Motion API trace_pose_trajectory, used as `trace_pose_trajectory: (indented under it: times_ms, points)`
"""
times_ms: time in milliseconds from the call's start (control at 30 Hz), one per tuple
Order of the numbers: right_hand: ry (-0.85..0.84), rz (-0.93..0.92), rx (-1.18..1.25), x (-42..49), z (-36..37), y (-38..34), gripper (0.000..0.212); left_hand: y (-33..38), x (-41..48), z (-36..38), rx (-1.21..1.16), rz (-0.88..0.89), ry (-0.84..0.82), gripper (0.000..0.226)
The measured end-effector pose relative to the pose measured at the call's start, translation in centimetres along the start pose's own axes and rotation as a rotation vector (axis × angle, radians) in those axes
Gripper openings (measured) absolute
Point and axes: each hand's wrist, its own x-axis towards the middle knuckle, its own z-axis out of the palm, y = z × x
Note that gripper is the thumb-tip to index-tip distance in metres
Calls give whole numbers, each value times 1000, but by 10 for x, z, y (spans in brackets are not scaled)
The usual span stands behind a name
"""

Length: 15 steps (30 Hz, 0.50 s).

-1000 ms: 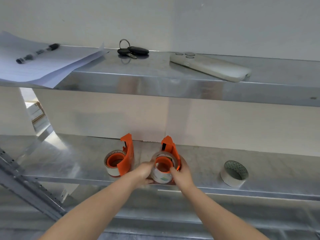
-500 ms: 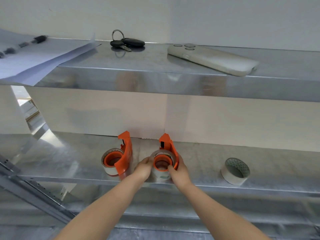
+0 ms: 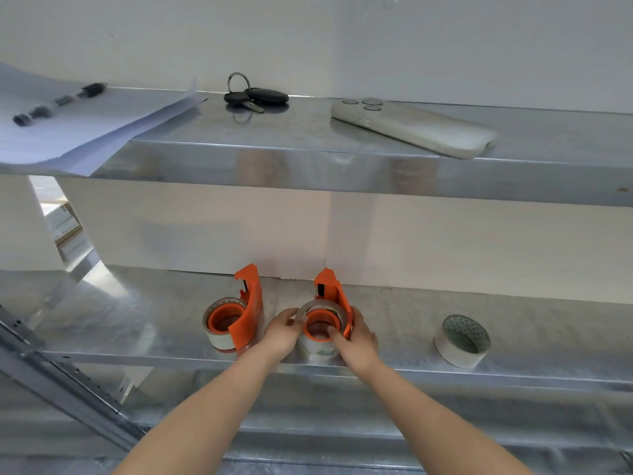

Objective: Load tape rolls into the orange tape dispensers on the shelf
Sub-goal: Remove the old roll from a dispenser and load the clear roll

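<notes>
On galvanized shelf (image 3: 513, 323), both hands' fingers (image 3: 291, 318) around glossy tape roll (image 3: 317, 347), orange plastic dispenser (image 3: 334, 293).

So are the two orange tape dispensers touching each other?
Apart. The head view shows bare metal shelf between the left dispenser and the right dispenser, with the left hand in that gap.

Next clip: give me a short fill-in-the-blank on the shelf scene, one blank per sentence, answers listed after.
1. Both hands, left hand and right hand, hold the tape roll on the ____ of the two orange dispensers.
2. The loose tape roll lies on the ____ shelf.
3. On the upper shelf, the keys lie between the papers and the ____.

Answers: right; lower; phone
</notes>
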Motion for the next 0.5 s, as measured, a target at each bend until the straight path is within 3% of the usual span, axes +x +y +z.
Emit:
trace_pose_trajectory:
  times_ms: [133, 233, 500]
  points:
    - [-92, 8, -69, 3, -13, 0, 49, 8, -4, -7, 20, -18, -47, 64]
    - [-155, 12, -13, 1, -23, -1, 66, 13, -9, -9, 32, -9, -68, 71]
    - [-203, 12, 67, -15, -35, -7, 77, 24, -28, -8, 91, 35, -49, 72]
